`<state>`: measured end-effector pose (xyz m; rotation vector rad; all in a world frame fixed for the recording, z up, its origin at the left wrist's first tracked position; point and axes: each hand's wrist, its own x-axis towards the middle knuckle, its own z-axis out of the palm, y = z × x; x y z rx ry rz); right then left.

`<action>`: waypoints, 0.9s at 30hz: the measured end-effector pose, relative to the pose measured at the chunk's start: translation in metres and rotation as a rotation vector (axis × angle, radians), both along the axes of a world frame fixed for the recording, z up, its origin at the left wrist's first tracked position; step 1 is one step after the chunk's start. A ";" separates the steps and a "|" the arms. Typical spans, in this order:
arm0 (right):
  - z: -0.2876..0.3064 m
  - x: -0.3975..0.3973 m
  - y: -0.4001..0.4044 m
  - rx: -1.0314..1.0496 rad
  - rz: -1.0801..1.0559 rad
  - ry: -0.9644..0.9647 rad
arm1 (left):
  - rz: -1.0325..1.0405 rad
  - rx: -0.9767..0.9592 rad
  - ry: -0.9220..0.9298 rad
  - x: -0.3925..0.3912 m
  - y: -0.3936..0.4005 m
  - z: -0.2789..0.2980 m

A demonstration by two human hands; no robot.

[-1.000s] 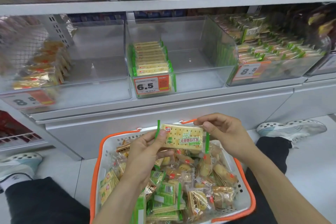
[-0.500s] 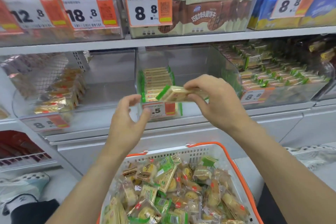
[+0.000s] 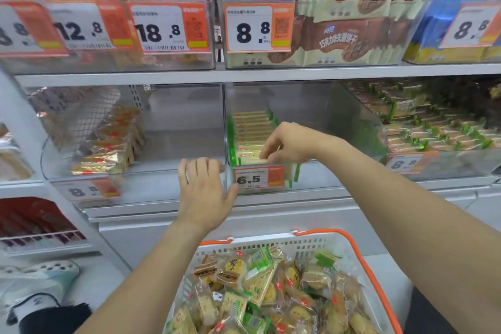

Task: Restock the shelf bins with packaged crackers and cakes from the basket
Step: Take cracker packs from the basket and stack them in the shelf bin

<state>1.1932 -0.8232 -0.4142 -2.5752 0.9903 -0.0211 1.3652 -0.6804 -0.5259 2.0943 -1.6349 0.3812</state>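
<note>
At the clear bin's (image 3: 352,122) front, right hand (image 3: 291,142) fingers pinching cracker pack (image 3: 250,161) — left hand (image 3: 202,192) open, empty

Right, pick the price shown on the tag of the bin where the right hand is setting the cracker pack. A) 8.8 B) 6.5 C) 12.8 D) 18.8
B: the right hand holds the cracker pack at the front of the clear bin whose orange price tag reads 6.5, while the left hand rests on the rim beside it.
</note>
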 end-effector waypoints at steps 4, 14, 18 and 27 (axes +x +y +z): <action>-0.010 0.009 -0.012 0.108 -0.069 -0.039 | -0.035 0.006 0.003 0.004 0.002 -0.002; -0.017 -0.005 -0.040 0.649 -0.465 0.183 | -0.054 -0.056 -0.004 0.003 -0.002 -0.006; -0.019 -0.003 -0.040 0.688 -0.444 0.134 | -0.062 -0.082 -0.005 0.005 -0.001 -0.007; -0.024 0.002 -0.030 0.496 -0.416 0.107 | -0.079 -0.094 0.032 0.006 0.000 -0.007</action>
